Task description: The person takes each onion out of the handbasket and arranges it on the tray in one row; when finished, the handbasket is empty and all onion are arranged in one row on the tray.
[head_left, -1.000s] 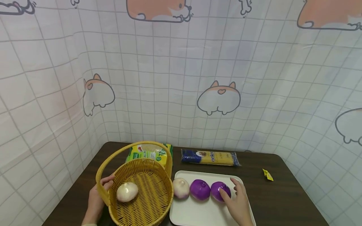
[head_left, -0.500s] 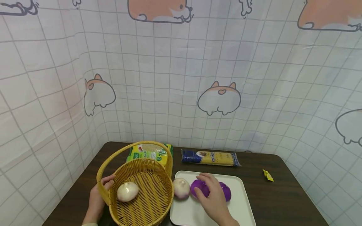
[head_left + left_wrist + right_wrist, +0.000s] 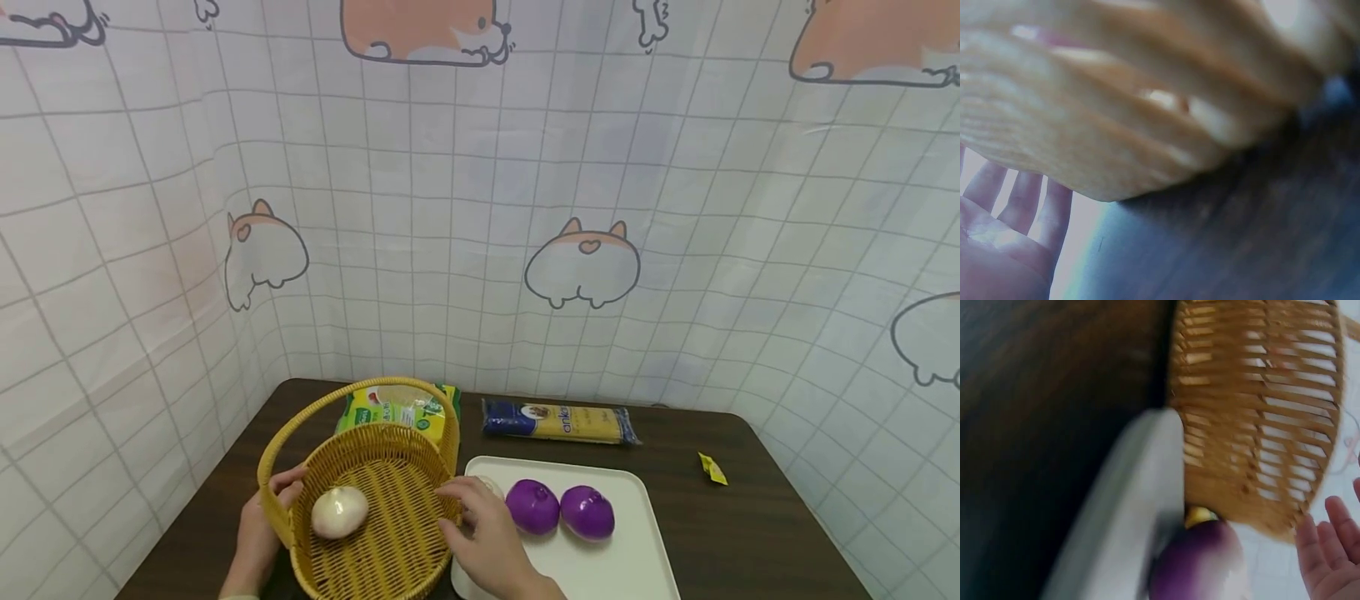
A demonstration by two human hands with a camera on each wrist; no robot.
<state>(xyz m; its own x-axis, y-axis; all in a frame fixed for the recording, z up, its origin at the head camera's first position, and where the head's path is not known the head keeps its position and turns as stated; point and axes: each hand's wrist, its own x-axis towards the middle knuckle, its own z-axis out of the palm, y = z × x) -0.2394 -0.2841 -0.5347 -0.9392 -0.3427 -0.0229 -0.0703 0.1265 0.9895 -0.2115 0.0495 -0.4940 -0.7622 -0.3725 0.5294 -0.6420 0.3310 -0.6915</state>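
A yellow wicker basket [image 3: 405, 525] with a tall handle holds one white turnip [image 3: 340, 512]. My left hand [image 3: 258, 527] touches the basket's left side near the foot of the handle; its fingers lie straight along the weave in the left wrist view. On the white tray [image 3: 588, 567] sit two purple turnips [image 3: 532, 507]. Another turnip [image 3: 491, 485], whitish on top and purple below, is mostly hidden by my right hand [image 3: 491, 537]. That hand hovers over the basket's right rim and the tray's left edge, fingers loosely spread and apart from the turnip in the right wrist view.
Behind the basket lies a green and yellow packet [image 3: 405, 412]. A blue and yellow pasta packet [image 3: 558, 422] lies behind the tray. To the right, a small yellow wrapper [image 3: 712, 468] is on the dark table [image 3: 750, 533]. A patterned curtain [image 3: 480, 333] stands behind.
My right hand has moved left from the rightmost purple turnip, over the middle one, to the whitish turnip beside the basket. The left hand and basket stay put.
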